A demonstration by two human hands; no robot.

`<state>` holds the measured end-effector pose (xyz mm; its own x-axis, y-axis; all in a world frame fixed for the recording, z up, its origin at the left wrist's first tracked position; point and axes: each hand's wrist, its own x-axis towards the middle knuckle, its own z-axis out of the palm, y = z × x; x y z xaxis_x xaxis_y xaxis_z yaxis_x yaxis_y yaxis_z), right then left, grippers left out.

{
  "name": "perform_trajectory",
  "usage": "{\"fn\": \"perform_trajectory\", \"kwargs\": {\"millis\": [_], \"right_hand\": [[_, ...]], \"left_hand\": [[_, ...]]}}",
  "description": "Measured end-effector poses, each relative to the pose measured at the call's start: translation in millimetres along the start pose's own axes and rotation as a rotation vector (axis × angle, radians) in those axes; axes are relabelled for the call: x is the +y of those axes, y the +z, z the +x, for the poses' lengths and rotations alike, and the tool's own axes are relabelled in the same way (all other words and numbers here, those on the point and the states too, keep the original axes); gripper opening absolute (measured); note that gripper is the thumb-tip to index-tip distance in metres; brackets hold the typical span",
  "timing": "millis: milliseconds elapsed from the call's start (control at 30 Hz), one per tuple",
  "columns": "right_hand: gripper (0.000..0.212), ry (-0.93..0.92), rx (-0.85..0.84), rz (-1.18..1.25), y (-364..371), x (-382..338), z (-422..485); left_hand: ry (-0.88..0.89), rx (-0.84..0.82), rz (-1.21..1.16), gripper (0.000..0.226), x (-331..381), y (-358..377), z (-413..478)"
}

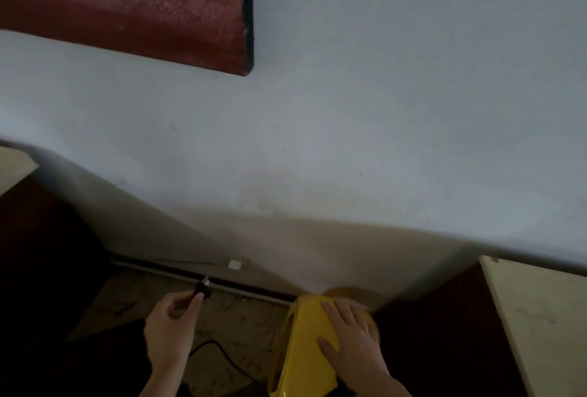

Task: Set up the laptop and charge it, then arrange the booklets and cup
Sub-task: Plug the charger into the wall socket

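Fingers [194, 302] of the left hand [168, 330] pinch the black plug [203, 288], prongs pointing up-right at a white square [234, 264] (socket, probably) close by, while the right hand [352, 333] lies flat on a yellow thing [305, 336].

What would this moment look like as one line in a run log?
step: charging | left hand: pinches black plug with metal prongs | right hand: flat on glossy yellow plastic object | plugged in: not yet
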<state>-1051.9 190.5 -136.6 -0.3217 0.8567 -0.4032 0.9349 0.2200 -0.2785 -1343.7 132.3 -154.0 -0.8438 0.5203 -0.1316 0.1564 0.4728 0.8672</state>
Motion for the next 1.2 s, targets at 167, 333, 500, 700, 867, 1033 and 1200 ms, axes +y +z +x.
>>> {"fn": "perform_trajectory", "kwargs": {"millis": [167,333,500,700,867,1033,1200], "right_hand": [[0.077,-0.236,-0.045,-0.228,53,-12,78],[0.078,-0.393,0.158,-0.388,96,-19,177],[0.087,-0.604,0.305,-0.638,138,-26,255],[0.099,-0.624,0.424,-0.858,196,-8,336],[0.111,-0.606,0.517,-1.046,212,22,370],[0.112,-0.632,0.591,-1.109,209,34,380],[0.116,-0.625,0.621,-1.164,208,37,381]], "left_hand": [[-0.125,-0.093,0.082,0.008,-69,43,13],[-0.028,-0.068,0.01,0.016,-138,89,31],[0.143,-0.03,0.019,0.016,-194,142,60],[0.289,-0.045,-0.014,0.022,-248,210,98],[0.349,-0.032,0.013,0.024,-288,252,120],[0.264,-0.017,-0.062,0.022,-312,280,134],[0.273,0.045,-0.023,0.023,-323,296,149]]}}
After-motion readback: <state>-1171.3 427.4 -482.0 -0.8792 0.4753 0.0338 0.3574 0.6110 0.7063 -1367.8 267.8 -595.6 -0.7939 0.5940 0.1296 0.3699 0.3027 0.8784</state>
